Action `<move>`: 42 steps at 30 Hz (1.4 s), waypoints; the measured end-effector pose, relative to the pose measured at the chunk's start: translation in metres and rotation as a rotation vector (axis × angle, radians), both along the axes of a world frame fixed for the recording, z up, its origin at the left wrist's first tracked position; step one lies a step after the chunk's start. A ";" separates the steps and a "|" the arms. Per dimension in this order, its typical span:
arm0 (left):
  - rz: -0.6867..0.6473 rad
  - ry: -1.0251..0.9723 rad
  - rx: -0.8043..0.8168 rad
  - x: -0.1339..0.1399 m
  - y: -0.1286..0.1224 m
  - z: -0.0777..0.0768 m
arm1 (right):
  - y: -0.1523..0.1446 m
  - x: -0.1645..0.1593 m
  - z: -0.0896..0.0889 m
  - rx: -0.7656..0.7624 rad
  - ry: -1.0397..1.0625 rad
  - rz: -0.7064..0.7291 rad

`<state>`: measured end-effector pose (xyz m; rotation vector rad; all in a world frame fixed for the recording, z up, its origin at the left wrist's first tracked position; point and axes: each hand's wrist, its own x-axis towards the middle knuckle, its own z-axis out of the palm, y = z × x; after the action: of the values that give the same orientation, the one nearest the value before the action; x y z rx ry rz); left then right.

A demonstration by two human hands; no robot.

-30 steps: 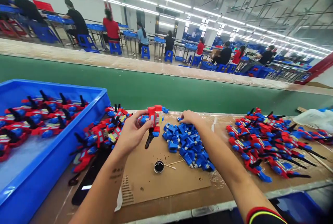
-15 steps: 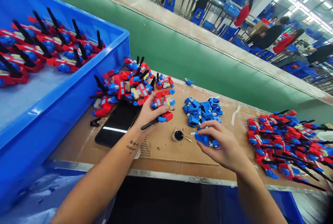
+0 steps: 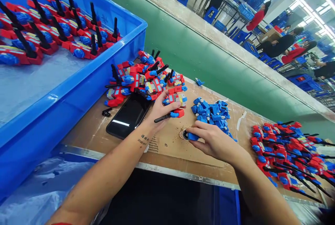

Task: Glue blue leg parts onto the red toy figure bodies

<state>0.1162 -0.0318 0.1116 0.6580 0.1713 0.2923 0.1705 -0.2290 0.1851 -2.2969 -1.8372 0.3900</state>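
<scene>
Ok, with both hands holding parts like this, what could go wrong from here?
The right hand holds a blue piece right at the small cup of dark contents; a bump might tip it onto the cardboard.
The blue pile sits close to that hand, so loose pieces could get nudged.
The phone lies at the edge of the heaped figures; one might slide onto it.

A black phone [image 3: 130, 114] lies on the tabletop [image 3: 85, 130].

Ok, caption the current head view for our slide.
Left hand holds a red-and-blue toy figure; right hand holds a blue part at a small pot.
</scene>
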 end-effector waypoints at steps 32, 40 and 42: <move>-0.201 0.089 -0.239 -0.013 -0.031 0.007 | 0.025 -0.020 -0.042 0.985 0.536 -0.482; -0.173 0.213 -0.080 -0.025 -0.033 0.000 | 0.015 -0.027 -0.028 0.836 0.130 -0.328; -0.137 0.300 0.063 -0.025 -0.028 -0.011 | 0.017 -0.028 -0.033 0.882 0.122 -0.332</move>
<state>0.0908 -0.0598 0.1007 0.7709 0.4030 0.0655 0.1429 -0.2117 0.1519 -1.8185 -1.1702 -0.2813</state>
